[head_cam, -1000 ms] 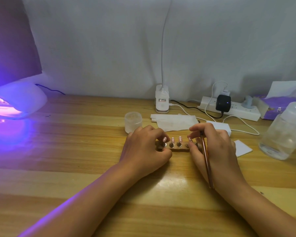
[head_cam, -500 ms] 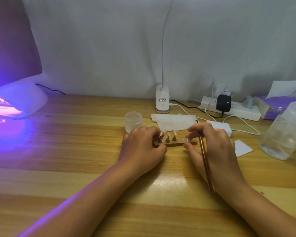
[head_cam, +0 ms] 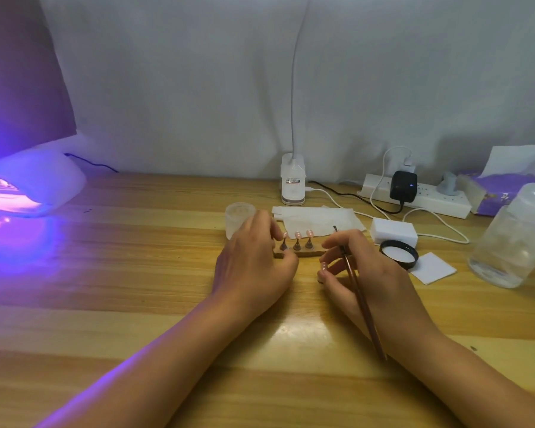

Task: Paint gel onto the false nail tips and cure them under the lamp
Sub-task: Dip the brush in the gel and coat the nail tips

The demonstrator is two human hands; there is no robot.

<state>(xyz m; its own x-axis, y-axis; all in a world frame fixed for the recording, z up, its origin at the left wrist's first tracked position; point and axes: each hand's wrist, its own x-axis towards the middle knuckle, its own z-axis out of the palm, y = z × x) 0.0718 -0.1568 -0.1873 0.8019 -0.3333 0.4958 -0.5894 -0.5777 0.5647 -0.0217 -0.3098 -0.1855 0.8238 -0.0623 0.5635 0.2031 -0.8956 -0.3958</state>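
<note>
A small wooden holder (head_cam: pixel 310 253) lies mid-table with three pink false nail tips (head_cam: pixel 297 235) standing on pegs. My left hand (head_cam: pixel 254 267) grips the holder's left end between thumb and fingers. My right hand (head_cam: pixel 371 273) sits just right of and nearer than the holder. It holds a thin brown brush (head_cam: pixel 363 307) along the palm, bristles pointing away, and its lower fingers pinch one pink nail tip (head_cam: pixel 323 266) off the holder. The curing lamp (head_cam: pixel 34 183) glows violet at the far left edge.
A frosted gel jar (head_cam: pixel 240 217) stands behind my left hand; its black lid (head_cam: pixel 399 254) lies right of my right hand. White wipes (head_cam: pixel 318 219), a white block (head_cam: pixel 393 230), a pad (head_cam: pixel 431 268), a power strip (head_cam: pixel 430 200), a clear jar (head_cam: pixel 513 239) and a desk-lamp base (head_cam: pixel 293 183) crowd the back right.
My right hand has drawn back from the holder's right end towards me with one tip in its fingers, uncovering the black lid. The left hand keeps hold of the holder.
</note>
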